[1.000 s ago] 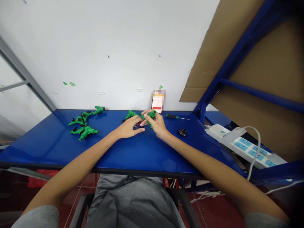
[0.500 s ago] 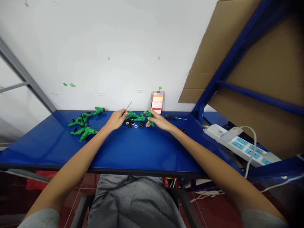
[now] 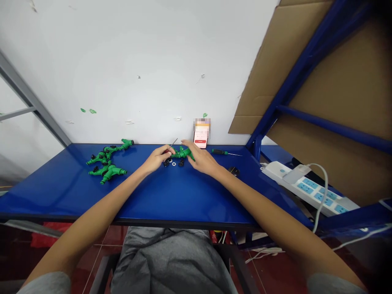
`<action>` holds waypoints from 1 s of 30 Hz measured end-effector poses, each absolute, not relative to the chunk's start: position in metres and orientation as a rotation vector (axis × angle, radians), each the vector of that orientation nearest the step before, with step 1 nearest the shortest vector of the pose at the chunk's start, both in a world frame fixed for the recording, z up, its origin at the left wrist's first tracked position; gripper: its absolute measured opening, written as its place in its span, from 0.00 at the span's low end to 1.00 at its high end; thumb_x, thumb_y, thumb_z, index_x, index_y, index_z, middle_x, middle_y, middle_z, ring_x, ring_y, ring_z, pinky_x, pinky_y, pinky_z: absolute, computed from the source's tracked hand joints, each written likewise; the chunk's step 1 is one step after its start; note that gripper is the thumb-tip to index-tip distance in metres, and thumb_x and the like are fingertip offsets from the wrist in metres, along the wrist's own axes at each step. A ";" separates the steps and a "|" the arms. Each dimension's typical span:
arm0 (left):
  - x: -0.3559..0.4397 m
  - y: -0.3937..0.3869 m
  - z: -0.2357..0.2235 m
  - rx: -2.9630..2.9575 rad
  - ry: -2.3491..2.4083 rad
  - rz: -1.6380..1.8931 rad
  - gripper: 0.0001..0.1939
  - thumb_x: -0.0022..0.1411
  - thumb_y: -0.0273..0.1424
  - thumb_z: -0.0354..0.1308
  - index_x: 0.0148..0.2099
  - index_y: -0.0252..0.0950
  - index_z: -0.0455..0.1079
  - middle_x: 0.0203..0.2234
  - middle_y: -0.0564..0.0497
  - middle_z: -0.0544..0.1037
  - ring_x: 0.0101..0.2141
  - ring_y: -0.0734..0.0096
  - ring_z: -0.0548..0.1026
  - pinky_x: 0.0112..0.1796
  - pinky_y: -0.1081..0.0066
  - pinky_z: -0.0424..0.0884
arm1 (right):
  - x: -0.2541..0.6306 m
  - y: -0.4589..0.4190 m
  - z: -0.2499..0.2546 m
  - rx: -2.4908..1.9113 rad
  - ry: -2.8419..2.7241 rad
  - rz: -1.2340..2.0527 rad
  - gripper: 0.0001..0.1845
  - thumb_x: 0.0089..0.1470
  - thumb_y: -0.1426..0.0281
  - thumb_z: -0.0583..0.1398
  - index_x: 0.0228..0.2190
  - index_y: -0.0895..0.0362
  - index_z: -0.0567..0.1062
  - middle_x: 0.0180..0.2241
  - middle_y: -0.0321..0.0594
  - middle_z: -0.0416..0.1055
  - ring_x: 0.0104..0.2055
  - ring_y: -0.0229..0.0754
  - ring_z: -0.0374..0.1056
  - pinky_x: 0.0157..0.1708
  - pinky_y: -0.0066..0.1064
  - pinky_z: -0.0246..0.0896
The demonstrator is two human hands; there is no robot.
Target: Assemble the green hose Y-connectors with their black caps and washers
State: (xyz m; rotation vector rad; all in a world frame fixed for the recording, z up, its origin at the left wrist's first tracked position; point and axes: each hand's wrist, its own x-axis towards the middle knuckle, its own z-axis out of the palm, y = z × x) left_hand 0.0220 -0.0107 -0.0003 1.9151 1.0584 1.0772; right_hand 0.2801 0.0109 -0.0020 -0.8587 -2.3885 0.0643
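My left hand (image 3: pixel 157 159) is closed on a thin metal-shafted tool (image 3: pixel 174 143), whose tip points up and to the right; its handle is mostly hidden in my fingers. Facing it, my right hand (image 3: pixel 203 158) has its thumb and fingers around a green plastic hose connector (image 3: pixel 190 154), largely covered by the hand. Between the hands lies more green connector material (image 3: pixel 182 152), and I cannot tell where one piece ends and another begins. Small black parts (image 3: pixel 181 162) and a white ring (image 3: pixel 174 164) lie on the blue table (image 3: pixel 183 196) just below.
Several green connectors (image 3: pixel 112 172) with black parts are grouped on the left. A phone (image 3: pixel 200 136) leans against the wall. Right of my hands are a green-and-black screwdriver (image 3: pixel 219 152) and a small black object (image 3: pixel 234 170). A white power strip (image 3: pixel 306 185) sits at far right.
My left hand moved away left with the thin tool showing, then came back right toward the connectors. My right hand turned its connector from upright to lower, nearer the table pieces.
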 end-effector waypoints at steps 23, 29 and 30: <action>0.048 -0.036 -0.008 2.340 1.247 1.488 0.13 0.69 0.44 0.66 0.45 0.40 0.80 0.35 0.53 0.85 0.23 0.76 0.70 0.33 0.72 0.73 | 0.255 0.004 -0.021 -0.993 -2.128 0.355 0.18 0.60 0.77 0.58 0.49 0.51 0.77 0.54 0.43 0.74 0.52 0.49 0.74 0.54 0.42 0.69; 0.046 -0.036 -0.003 2.149 1.249 1.478 0.13 0.69 0.43 0.66 0.46 0.39 0.80 0.39 0.49 0.86 0.30 0.70 0.79 0.35 0.70 0.74 | 0.254 0.002 -0.013 -0.840 -2.070 0.506 0.14 0.62 0.68 0.63 0.50 0.52 0.78 0.52 0.46 0.71 0.53 0.51 0.74 0.56 0.48 0.72; 0.046 -0.035 -0.002 2.072 1.247 1.468 0.14 0.68 0.43 0.66 0.46 0.39 0.80 0.40 0.48 0.86 0.33 0.68 0.81 0.36 0.70 0.75 | 0.255 0.001 -0.011 -0.823 -2.064 0.513 0.14 0.64 0.66 0.62 0.51 0.52 0.77 0.53 0.47 0.71 0.52 0.51 0.74 0.54 0.48 0.73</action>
